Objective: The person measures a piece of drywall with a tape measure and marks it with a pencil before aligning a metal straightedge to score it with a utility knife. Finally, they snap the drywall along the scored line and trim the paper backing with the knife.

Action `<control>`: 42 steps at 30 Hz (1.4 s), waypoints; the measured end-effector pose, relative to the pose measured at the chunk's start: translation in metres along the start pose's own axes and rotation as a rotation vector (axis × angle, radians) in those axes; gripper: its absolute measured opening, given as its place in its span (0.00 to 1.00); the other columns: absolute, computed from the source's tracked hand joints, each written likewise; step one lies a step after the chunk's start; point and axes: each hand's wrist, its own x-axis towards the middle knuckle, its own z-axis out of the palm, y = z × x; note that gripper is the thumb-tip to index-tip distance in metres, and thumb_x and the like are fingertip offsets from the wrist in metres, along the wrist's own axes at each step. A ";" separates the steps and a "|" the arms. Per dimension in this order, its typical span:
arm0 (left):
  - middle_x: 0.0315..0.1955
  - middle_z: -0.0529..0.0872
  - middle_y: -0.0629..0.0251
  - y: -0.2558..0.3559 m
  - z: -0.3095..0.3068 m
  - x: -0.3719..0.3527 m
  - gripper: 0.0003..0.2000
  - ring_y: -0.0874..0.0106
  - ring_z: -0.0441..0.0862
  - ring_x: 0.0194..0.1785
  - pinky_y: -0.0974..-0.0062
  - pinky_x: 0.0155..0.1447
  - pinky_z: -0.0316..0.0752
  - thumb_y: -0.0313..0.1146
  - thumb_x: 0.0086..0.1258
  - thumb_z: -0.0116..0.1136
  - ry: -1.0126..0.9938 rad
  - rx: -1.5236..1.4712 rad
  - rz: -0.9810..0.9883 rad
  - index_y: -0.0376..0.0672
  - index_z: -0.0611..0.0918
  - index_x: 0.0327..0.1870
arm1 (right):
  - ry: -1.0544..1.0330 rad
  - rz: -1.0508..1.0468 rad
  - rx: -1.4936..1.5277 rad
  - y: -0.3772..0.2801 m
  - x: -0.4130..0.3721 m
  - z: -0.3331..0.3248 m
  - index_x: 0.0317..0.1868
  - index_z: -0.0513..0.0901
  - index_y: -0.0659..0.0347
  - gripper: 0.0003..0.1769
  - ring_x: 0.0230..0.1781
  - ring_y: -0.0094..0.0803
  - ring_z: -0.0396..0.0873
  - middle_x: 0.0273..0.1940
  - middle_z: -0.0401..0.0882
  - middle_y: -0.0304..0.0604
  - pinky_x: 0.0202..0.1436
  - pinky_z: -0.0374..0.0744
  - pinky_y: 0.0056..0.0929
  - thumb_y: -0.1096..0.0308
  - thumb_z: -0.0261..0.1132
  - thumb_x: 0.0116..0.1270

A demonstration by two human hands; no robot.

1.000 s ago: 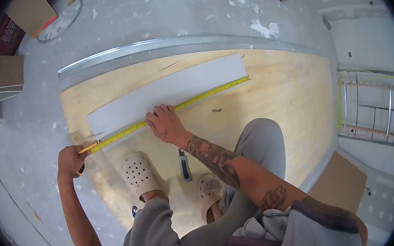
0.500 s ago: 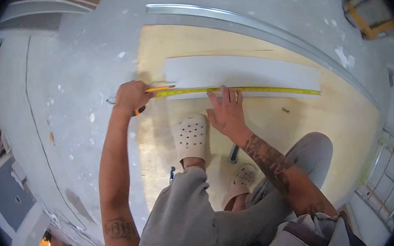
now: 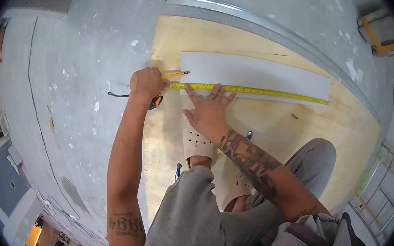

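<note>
My left hand (image 3: pixel 148 86) is closed around a tape measure (image 3: pixel 156 101) with an orange and black case, and a yellow pencil (image 3: pixel 176 75) sticks out of the same hand towards the right. The yellow blade (image 3: pixel 270 91) runs out along the lower part of a white board strip (image 3: pixel 253 67), reaching its right end. Spread over the blade and the strip's lower edge, the fingers of my right hand (image 3: pixel 209 111) lie flat and hold nothing. Both the strip and the tape lie over a plywood sheet (image 3: pixel 349 122).
A long metal channel (image 3: pixel 243 13) lies beyond the plywood on the grey floor (image 3: pixel 75 87). My shoe (image 3: pixel 196 144) is on the sheet below my right hand. A blue-handled tool (image 3: pixel 178 169) lies by my knee. A cable (image 3: pixel 40 119) crosses the floor at left.
My right hand has slid left along the tape towards my left hand, its fingers now spread wider. The view has shifted slightly, so the board and plywood appear further right.
</note>
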 end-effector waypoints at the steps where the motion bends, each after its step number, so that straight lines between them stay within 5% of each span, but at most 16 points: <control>1: 0.35 0.89 0.58 0.000 0.000 -0.001 0.18 0.61 0.87 0.42 0.63 0.46 0.81 0.49 0.57 0.70 -0.045 -0.002 -0.018 0.43 0.88 0.37 | -0.034 0.003 -0.008 -0.004 0.001 -0.003 0.78 0.55 0.34 0.40 0.72 0.83 0.44 0.67 0.47 0.91 0.65 0.33 0.85 0.40 0.56 0.68; 5: 0.37 0.88 0.52 -0.006 0.005 -0.004 0.21 0.56 0.86 0.43 0.59 0.48 0.80 0.51 0.57 0.70 -0.035 -0.067 -0.010 0.40 0.87 0.38 | -0.078 -0.005 -0.081 -0.011 0.007 0.002 0.78 0.55 0.32 0.41 0.70 0.86 0.46 0.64 0.50 0.93 0.65 0.35 0.85 0.34 0.53 0.67; 8: 0.39 0.87 0.49 -0.010 -0.002 -0.013 0.19 0.58 0.85 0.45 0.62 0.49 0.79 0.48 0.64 0.65 0.157 -0.173 0.043 0.39 0.86 0.43 | -0.113 0.007 -0.105 -0.013 0.014 0.000 0.78 0.55 0.32 0.41 0.69 0.85 0.49 0.64 0.55 0.91 0.65 0.35 0.85 0.32 0.51 0.67; 10: 0.37 0.86 0.54 -0.012 -0.009 -0.014 0.18 0.63 0.85 0.42 0.65 0.47 0.78 0.47 0.71 0.57 0.357 -0.809 -0.034 0.38 0.84 0.42 | -0.154 -0.002 -0.128 -0.014 0.016 -0.010 0.78 0.55 0.31 0.41 0.69 0.84 0.49 0.63 0.56 0.90 0.65 0.35 0.85 0.32 0.51 0.67; 14: 0.34 0.84 0.61 0.000 -0.003 -0.019 0.17 0.70 0.82 0.41 0.70 0.45 0.77 0.43 0.76 0.49 0.098 -1.341 0.023 0.37 0.83 0.43 | -0.230 0.005 -0.151 -0.017 0.017 -0.016 0.77 0.58 0.30 0.40 0.70 0.82 0.50 0.65 0.59 0.84 0.65 0.35 0.85 0.33 0.52 0.66; 16: 0.34 0.83 0.66 0.009 0.021 -0.008 0.14 0.76 0.78 0.38 0.75 0.43 0.75 0.39 0.77 0.49 0.020 -1.517 0.243 0.37 0.82 0.44 | -0.257 -0.006 -0.143 -0.015 0.019 -0.021 0.77 0.59 0.31 0.40 0.70 0.82 0.50 0.65 0.62 0.80 0.66 0.35 0.85 0.33 0.52 0.66; 20: 0.34 0.82 0.67 0.011 0.034 -0.003 0.05 0.77 0.78 0.36 0.77 0.41 0.75 0.26 0.65 0.55 0.109 -1.294 0.348 0.37 0.79 0.39 | -0.309 -0.015 -0.110 -0.013 0.023 -0.024 0.76 0.61 0.31 0.39 0.70 0.81 0.53 0.64 0.70 0.67 0.66 0.34 0.84 0.33 0.54 0.65; 23: 0.31 0.81 0.68 0.012 0.044 0.004 0.04 0.78 0.77 0.35 0.77 0.40 0.74 0.24 0.59 0.55 0.058 -1.405 0.328 0.37 0.79 0.35 | -0.293 -0.026 -0.096 -0.012 0.023 -0.025 0.76 0.61 0.31 0.40 0.69 0.80 0.55 0.62 0.74 0.64 0.66 0.34 0.85 0.34 0.56 0.64; 33: 0.23 0.74 0.72 0.017 0.054 0.005 0.03 0.81 0.72 0.30 0.79 0.36 0.71 0.23 0.59 0.53 0.132 -1.232 0.315 0.39 0.73 0.27 | -0.295 -0.049 -0.177 -0.013 0.023 -0.027 0.76 0.60 0.30 0.42 0.67 0.79 0.59 0.59 0.78 0.60 0.65 0.38 0.85 0.35 0.59 0.63; 42: 0.21 0.72 0.72 0.016 0.075 0.009 0.06 0.79 0.81 0.26 0.80 0.29 0.69 0.21 0.61 0.52 0.213 -1.252 0.323 0.39 0.70 0.25 | -0.336 -0.045 -0.175 -0.013 0.024 -0.025 0.76 0.60 0.31 0.42 0.68 0.78 0.59 0.60 0.77 0.59 0.66 0.38 0.85 0.34 0.59 0.62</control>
